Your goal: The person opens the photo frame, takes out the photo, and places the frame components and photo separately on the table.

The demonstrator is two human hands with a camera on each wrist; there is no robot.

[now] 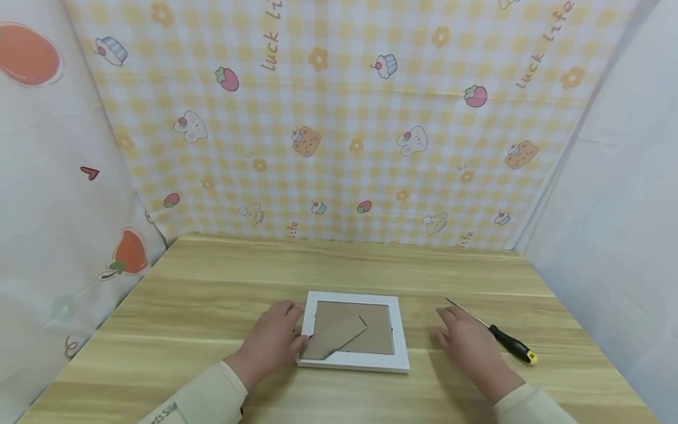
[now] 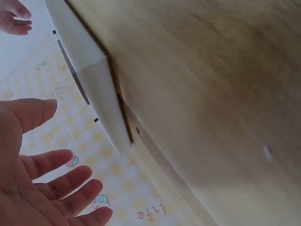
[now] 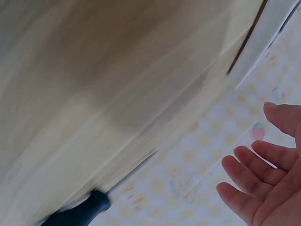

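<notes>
A white picture frame (image 1: 401, 335) lies on the table with its brown backing board (image 1: 339, 315) facing up. A flat brown stand flap (image 1: 333, 340) slants across the backing and over the frame's near left corner. My left hand (image 1: 272, 340) is beside the frame's left edge, fingers spread and loosely bent; the left wrist view shows a gap between them and the frame (image 2: 91, 70). To the right of the frame, my right hand (image 1: 471, 348) hovers with relaxed fingers, holding nothing. Just beyond it lies a screwdriver (image 1: 511, 344) with a black handle and yellow end, its shaft (image 3: 131, 173) pointing away.
The wood-grain table (image 1: 254, 259) ends at a yellow checked cloth (image 1: 339, 171) hanging behind it. White cloths hang at the left (image 1: 47, 194) and right (image 1: 614, 194) sides, close to the table's edges.
</notes>
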